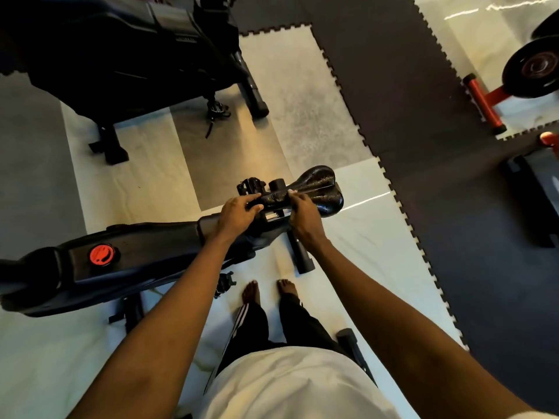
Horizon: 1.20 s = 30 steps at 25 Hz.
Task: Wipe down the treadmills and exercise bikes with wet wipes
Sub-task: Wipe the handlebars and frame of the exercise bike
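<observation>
White shirt (pixel 290 385) lowest, bare feet (pixel 251 293) below saddle. Left hand (pixel 239 211) curled round nose of saddle (pixel 320 186), gripping it. Right hand (pixel 304 217) just beside, fingers wrapped over saddle's narrow middle; white speck at fingertips, wipe or nails unclear. Saddle tops near exercise bike (pixel 136 261); red knob (pixel 102 255) left of saddle. Second bike (pixel 121 55) beyond saddle, well apart.

A small gym: one black exercise bike (pixel 136 267) at nine o'clock, a second bike (pixel 121 55) at eleven, dark interlocking foam mats (pixel 393 86) at one, a weight plate (pixel 532 68) on a red stand (pixel 484 101) at two.
</observation>
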Each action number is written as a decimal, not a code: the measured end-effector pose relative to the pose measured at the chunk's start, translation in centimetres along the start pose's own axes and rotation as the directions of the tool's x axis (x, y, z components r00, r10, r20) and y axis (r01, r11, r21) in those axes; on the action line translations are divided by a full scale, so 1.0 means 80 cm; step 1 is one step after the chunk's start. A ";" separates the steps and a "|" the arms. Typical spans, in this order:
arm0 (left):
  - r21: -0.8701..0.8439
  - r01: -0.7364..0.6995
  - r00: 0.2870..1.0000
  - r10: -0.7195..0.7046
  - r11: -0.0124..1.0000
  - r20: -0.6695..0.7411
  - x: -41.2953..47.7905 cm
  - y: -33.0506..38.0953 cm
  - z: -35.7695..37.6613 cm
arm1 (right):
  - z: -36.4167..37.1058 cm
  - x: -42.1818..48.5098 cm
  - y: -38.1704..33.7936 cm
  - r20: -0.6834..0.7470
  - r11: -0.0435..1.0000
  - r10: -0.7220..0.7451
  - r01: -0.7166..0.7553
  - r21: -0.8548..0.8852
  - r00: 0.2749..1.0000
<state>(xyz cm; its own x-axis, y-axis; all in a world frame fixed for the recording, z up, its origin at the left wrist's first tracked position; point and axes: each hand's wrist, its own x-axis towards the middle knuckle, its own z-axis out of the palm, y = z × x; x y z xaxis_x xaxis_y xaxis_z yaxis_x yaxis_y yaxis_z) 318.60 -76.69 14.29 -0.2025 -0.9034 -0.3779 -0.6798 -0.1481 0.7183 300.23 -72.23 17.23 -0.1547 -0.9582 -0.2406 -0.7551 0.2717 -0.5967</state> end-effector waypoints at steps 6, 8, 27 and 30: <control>0.023 -0.003 1.000 0.004 1.000 -0.010 0.009 -0.011 0.000 | -0.016 0.039 0.062 -0.128 0.999 0.019 -0.015 0.034 0.992; 0.066 -0.044 0.999 0.044 0.997 -0.005 0.011 -0.014 0.004 | -0.007 0.050 0.070 -0.191 0.998 0.066 -0.062 0.026 0.979; -0.059 -0.030 0.999 0.032 0.998 0.028 0.016 -0.025 -0.003 | -0.007 0.047 0.019 -0.154 0.988 0.058 -0.035 0.149 0.986; -0.178 0.086 0.996 -0.084 0.980 0.019 0.011 -0.029 -0.008 | -0.008 0.046 0.029 -0.199 0.987 0.054 -0.021 0.162 0.979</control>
<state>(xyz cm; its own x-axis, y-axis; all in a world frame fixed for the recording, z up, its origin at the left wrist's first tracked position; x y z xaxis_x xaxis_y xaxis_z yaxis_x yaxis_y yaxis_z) 320.45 -77.38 12.63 -0.1581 -0.8802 -0.4475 -0.5581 -0.2942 0.7759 297.50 -75.18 15.46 -0.3186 -0.9408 -0.1156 -0.6382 0.3031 -0.7077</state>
